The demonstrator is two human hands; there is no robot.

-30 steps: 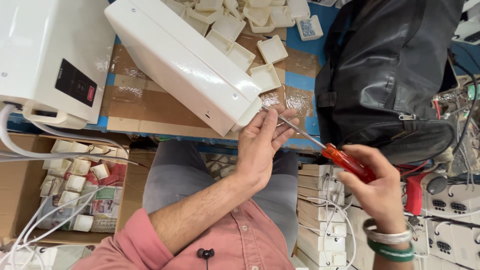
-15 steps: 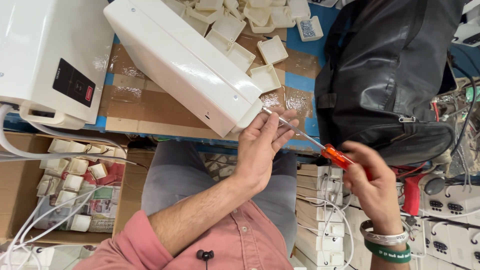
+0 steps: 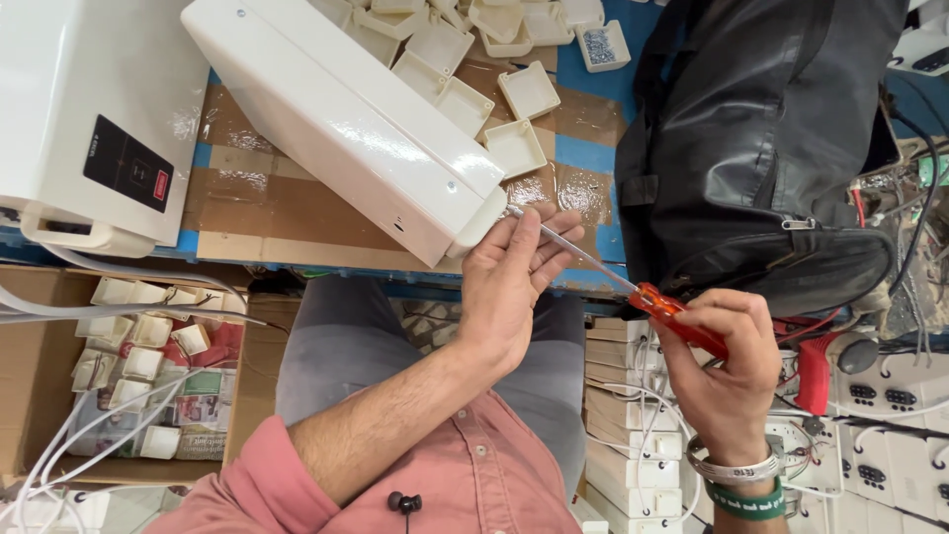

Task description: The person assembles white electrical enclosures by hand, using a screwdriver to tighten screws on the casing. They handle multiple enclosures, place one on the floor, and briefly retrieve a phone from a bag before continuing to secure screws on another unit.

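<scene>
The view is flipped, so the person's body sits at the bottom of the frame and the table (image 3: 297, 222) runs across the upper half. A long white plastic casing (image 3: 346, 124) lies tilted on it, slanting from the upper left down toward the centre, its lower end hanging just past the table edge.

The hand at the centre of the frame is the left hand (image 3: 509, 282); its forearm rises from the pink sleeve at the bottom left. Its fingers are curled, and the fingertips pinch the metal shaft of a screwdriver (image 3: 633, 287) right where the tip meets the casing's lower corner, the thumb side pressed against that corner.

The right hand (image 3: 727, 371) is at the lower right, wrist bent, with a metal bracelet and a green band around it. It is closed in a fist around the screwdriver's red-orange handle (only the front of the handle shows past the fingers). The shaft runs diagonally up and left from this hand to the casing.

A black bag (image 3: 761, 138) fills the upper right. Small white square covers (image 3: 465, 69) lie scattered on the table behind the casing, and a larger white appliance with a dark panel (image 3: 89, 119) sits at the upper left.
</scene>
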